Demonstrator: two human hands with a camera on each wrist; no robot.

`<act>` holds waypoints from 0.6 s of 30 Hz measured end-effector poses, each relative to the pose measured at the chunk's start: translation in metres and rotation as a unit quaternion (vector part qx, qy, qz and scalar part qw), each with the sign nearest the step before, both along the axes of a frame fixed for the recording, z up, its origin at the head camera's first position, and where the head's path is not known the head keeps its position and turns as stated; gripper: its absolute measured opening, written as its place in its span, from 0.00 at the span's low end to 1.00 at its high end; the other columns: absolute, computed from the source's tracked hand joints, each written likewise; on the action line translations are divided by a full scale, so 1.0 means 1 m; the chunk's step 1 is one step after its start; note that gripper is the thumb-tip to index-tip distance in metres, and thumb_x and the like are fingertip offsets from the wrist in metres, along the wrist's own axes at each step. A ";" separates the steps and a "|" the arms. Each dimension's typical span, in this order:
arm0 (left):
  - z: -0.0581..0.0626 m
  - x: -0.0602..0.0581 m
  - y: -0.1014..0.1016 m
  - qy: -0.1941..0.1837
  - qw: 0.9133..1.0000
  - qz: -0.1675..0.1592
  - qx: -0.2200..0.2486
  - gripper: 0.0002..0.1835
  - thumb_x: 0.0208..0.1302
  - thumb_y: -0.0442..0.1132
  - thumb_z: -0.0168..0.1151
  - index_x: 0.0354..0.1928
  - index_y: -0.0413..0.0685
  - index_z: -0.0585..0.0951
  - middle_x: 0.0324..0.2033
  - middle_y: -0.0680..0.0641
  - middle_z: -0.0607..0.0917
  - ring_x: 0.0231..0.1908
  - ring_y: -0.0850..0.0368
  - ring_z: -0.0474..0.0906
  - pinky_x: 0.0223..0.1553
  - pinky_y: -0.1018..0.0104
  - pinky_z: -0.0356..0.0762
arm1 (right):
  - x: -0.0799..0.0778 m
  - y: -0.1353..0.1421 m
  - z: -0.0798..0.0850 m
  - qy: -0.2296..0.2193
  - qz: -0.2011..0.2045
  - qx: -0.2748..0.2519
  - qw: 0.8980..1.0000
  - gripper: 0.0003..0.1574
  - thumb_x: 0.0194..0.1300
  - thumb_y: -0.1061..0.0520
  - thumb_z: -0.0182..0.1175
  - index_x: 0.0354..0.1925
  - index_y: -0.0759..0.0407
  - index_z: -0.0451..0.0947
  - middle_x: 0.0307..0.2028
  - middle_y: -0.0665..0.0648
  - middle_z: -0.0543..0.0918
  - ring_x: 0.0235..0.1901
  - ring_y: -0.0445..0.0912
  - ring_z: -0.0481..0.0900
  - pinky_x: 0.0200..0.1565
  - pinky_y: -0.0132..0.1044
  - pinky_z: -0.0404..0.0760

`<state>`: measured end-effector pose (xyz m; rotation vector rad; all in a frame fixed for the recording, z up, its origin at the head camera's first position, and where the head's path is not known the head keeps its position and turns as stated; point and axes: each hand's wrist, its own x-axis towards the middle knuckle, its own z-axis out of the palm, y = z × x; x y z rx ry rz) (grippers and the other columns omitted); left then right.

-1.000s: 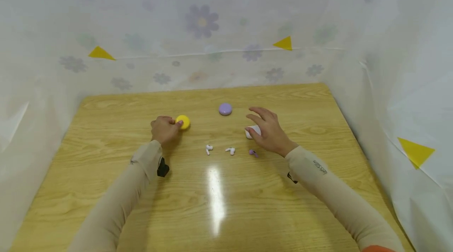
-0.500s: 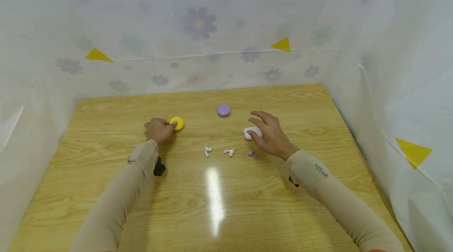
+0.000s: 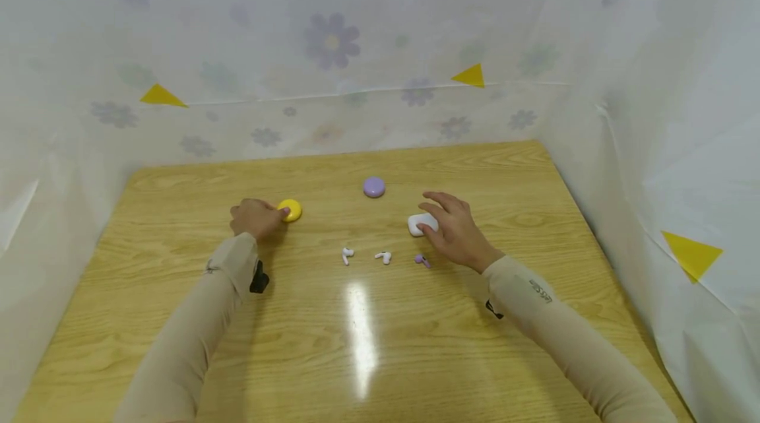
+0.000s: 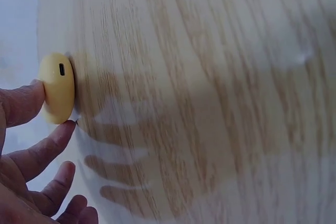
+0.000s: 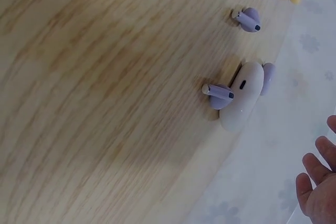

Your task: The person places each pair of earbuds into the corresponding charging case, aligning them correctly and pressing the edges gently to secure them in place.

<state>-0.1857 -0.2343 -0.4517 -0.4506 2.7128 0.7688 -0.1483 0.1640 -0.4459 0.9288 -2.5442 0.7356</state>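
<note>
In the head view my left hand [image 3: 258, 218] pinches a round yellow earbud case [image 3: 290, 210] on the left of the table. The left wrist view shows its thumb [image 4: 23, 103] against the yellow case [image 4: 56, 88], the index fingertip at its lower edge. My right hand [image 3: 456, 230] hovers, fingers loosely spread, beside a white earbud case [image 3: 420, 224]. In the right wrist view this hand [image 5: 320, 182] appears apart from the white case [image 5: 245, 93]. Two white earbuds [image 3: 384, 257] and a purple earbud [image 3: 421, 260] lie in front. A second purple earbud [image 5: 218, 97] shows only in the right wrist view.
A round purple case [image 3: 374, 187] sits toward the back of the wooden table [image 3: 297, 350]. A flower-patterned white sheet [image 3: 380, 33] hangs behind the table and along its sides, with yellow triangles [image 3: 469, 76] on it.
My left hand has shifted left with the yellow case. The right hand has drawn slightly back and right, baring more of the white case. The earbuds have stayed in place.
</note>
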 end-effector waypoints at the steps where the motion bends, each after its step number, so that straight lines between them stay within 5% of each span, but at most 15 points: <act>1: 0.002 0.001 0.001 0.000 1.000 -0.001 0.000 0.28 0.65 0.60 0.52 0.49 0.42 0.82 0.55 0.35 0.75 0.59 0.32 0.60 0.53 0.40 0.64 | 0.000 0.000 0.000 0.000 0.000 -0.001 1.000 0.23 0.60 0.56 0.65 0.52 0.67 0.77 0.58 0.66 0.75 0.59 0.62 0.72 0.55 0.64 0.68; 12: 0.005 0.005 0.002 0.014 1.000 0.001 0.002 0.28 0.65 0.60 0.52 0.49 0.43 0.83 0.57 0.35 0.74 0.60 0.32 0.59 0.53 0.38 0.63 | 0.003 0.002 -0.003 -0.001 -0.003 -0.007 1.000 0.22 0.59 0.57 0.66 0.50 0.67 0.78 0.57 0.67 0.77 0.58 0.63 0.73 0.54 0.63 0.68; 18: 0.011 0.010 0.015 0.108 0.993 -0.043 -0.021 0.27 0.66 0.55 0.54 0.55 0.39 0.79 0.63 0.33 0.66 0.63 0.28 0.55 0.57 0.33 0.60 | 0.003 0.003 -0.005 0.002 -0.008 -0.011 1.000 0.22 0.59 0.57 0.66 0.50 0.66 0.78 0.56 0.68 0.77 0.57 0.63 0.73 0.53 0.63 0.69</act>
